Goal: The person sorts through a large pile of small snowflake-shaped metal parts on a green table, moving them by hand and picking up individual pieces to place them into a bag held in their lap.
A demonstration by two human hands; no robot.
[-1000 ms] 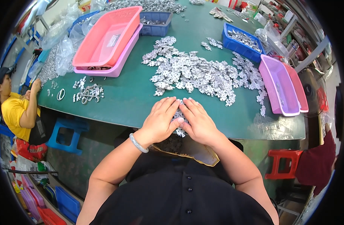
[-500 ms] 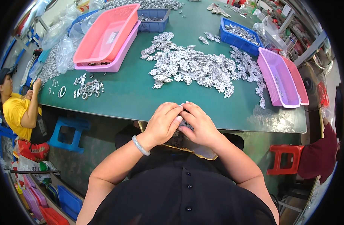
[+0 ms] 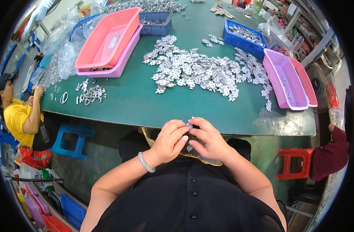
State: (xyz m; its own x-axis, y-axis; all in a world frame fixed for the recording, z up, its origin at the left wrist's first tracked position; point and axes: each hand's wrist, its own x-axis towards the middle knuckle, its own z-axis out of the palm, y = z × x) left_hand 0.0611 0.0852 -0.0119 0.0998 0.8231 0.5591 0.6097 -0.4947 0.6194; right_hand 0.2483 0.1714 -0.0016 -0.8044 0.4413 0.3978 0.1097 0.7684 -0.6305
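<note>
My left hand (image 3: 170, 142) and my right hand (image 3: 211, 142) meet at the table's near edge, fingertips together. Between them is a small silvery metal piece (image 3: 189, 126), with the fingers of both hands closed on it. A second small silvery piece (image 3: 190, 147) shows below, beside my right thumb; whether it is held or loose I cannot tell. Under my hands, over my lap, lies a yellow-edged sheet or tray (image 3: 207, 159), mostly hidden. Farther off on the green table (image 3: 123, 112) spreads a heap of similar flat silvery pieces (image 3: 198, 71).
Stacked pink baskets (image 3: 107, 42) and a grey-blue bin (image 3: 157, 24) stand far left. At right are a blue bin (image 3: 244, 36) and a purple basket (image 3: 285, 81). A person in yellow (image 3: 22, 120) sits left; a dark red sleeve (image 3: 331, 154) shows right, by a red stool (image 3: 294, 164).
Both hands have come back toward my body and turned slightly apart at the fingertips. The metal piece between them now shows, as does the second piece below.
</note>
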